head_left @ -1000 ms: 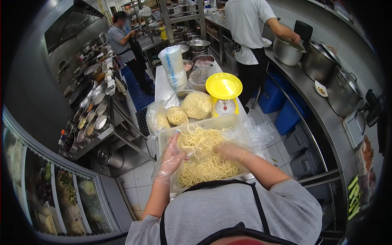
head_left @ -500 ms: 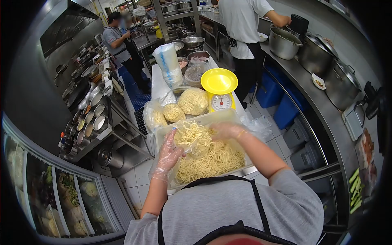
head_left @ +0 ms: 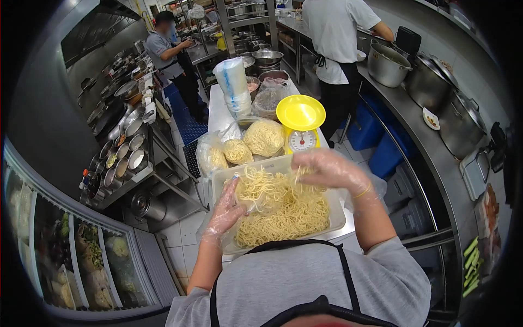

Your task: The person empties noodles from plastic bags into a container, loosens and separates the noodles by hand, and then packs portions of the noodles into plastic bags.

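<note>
My left hand (head_left: 222,213), in a clear plastic glove, grips the side of a clear bag with a clump of yellow noodles (head_left: 262,188) in it. The bag is held over a pale plastic tub (head_left: 339,212), where more loose noodles (head_left: 283,226) lie heaped. Gloved as well, my right hand (head_left: 329,170) is above the tub's far right part, fingers curled down around some noodle strands. A yellow band circles its wrist. Beyond the tub are bagged noodle portions (head_left: 263,137) and a yellow dial scale (head_left: 301,122).
A stack of clear plastic containers or bags (head_left: 230,84) stands farther along the table. At right, large pots (head_left: 388,65) line a steel counter. A co-worker in white (head_left: 332,46) stands there; another person (head_left: 166,52) is at far left. A glass-topped chiller (head_left: 81,261) sits lower left.
My right hand has risen and moved right, away from the bag, with noodle strands at its fingers. The left hand still holds the bag. The view has shifted slightly.
</note>
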`<state>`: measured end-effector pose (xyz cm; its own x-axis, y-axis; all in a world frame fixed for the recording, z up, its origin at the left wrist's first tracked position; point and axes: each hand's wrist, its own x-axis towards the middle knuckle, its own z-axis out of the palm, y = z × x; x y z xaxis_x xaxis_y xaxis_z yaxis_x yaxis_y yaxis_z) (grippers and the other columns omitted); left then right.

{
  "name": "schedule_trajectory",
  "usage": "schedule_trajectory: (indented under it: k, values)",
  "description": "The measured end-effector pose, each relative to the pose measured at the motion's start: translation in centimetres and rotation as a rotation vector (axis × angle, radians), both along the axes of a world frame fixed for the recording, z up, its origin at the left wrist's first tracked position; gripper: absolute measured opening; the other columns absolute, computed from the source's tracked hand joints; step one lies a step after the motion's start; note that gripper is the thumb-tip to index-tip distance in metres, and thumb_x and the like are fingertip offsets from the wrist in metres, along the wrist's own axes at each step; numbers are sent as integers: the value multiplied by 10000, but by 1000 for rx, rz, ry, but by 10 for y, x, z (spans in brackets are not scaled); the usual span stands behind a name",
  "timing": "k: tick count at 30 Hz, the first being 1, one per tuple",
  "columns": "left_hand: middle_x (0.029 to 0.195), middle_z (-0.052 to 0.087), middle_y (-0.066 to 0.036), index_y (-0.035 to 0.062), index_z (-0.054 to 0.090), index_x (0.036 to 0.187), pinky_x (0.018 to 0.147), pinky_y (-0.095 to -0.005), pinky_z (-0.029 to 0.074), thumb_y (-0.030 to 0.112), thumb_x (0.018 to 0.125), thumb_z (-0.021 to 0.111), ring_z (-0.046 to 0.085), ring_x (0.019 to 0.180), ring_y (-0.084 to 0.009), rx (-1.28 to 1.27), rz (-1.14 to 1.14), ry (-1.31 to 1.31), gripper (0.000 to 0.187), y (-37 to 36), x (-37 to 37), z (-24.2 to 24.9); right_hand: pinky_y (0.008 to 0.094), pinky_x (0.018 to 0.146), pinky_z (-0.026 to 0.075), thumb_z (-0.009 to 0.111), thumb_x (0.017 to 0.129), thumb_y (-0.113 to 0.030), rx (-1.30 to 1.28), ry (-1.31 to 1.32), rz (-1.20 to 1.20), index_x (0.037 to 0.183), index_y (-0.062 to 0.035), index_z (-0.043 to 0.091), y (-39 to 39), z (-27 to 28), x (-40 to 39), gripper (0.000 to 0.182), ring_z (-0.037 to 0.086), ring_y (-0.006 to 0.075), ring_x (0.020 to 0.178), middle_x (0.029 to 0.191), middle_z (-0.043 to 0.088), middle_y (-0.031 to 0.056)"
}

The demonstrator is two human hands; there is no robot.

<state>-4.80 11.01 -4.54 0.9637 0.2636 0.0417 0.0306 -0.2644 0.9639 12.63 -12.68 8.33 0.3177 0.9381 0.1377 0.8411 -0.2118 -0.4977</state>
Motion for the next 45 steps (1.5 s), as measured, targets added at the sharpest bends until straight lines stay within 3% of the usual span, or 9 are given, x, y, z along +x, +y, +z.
schedule_trajectory:
  k: [7,12,14,16,22,27,31,33,45]
  values:
    - [1454,209,-130,21,208,1429,716,-291,509,-63,706,570,473,1100,-216,-419,-55,45,813,-23,0,11,305,787,439,617,801,-67,681,545,56,1013,-9,491,61,-54,-21,253,543,147,896,904,529,77]
    - [1440,247,-138,6,221,1420,704,-283,504,-69,700,576,489,1080,-208,-509,-29,-43,806,-29,-1,-2,350,774,483,598,771,-44,397,212,69,932,10,598,83,-110,-60,170,616,268,879,901,611,184]
    - [1418,278,-150,-7,243,1408,648,-276,505,-91,687,557,519,1008,-191,-145,17,-72,790,-32,3,-16,385,709,508,615,739,-104,-107,-214,5,825,0,650,90,-122,-59,140,633,334,808,841,637,201]
    - [1408,291,-157,-14,254,1401,615,-272,506,-104,681,543,540,957,-183,-91,50,-67,781,-41,3,-6,388,640,518,634,708,-176,-103,-243,29,770,-3,661,86,-110,-52,185,641,341,718,751,643,175]
    - [1430,235,-114,2,224,1415,588,-257,503,-121,716,492,569,849,-168,-404,96,-51,758,-31,5,-3,427,861,458,688,729,-325,113,-29,115,1103,-62,596,47,-53,-42,466,599,335,977,1053,594,228]
    - [1345,367,-131,15,160,1433,576,-258,497,-132,730,478,580,724,-137,-500,98,-80,786,-47,10,4,423,970,408,717,721,-236,76,-73,-3,1424,-171,230,52,-123,-33,858,537,351,1102,1198,541,204]
    - [1270,448,-155,28,140,1440,577,-258,499,-106,742,497,583,708,-138,-452,134,-77,795,-44,11,4,406,925,447,678,722,-112,56,26,-60,1384,-151,294,32,-87,-21,766,557,354,1068,1183,555,190]
    - [903,615,-109,40,124,1448,572,-249,478,-70,737,513,548,602,-112,-494,89,-82,818,-43,9,11,394,872,472,622,720,-35,293,121,39,1310,-124,357,27,-63,-17,653,581,356,1020,1156,567,190]
    - [1040,573,-73,48,286,1384,587,-244,481,-47,773,523,564,683,-112,-490,-153,29,662,-68,45,19,357,904,437,523,694,68,580,264,33,1160,-46,419,27,-2,-23,490,545,271,1046,1073,515,127]
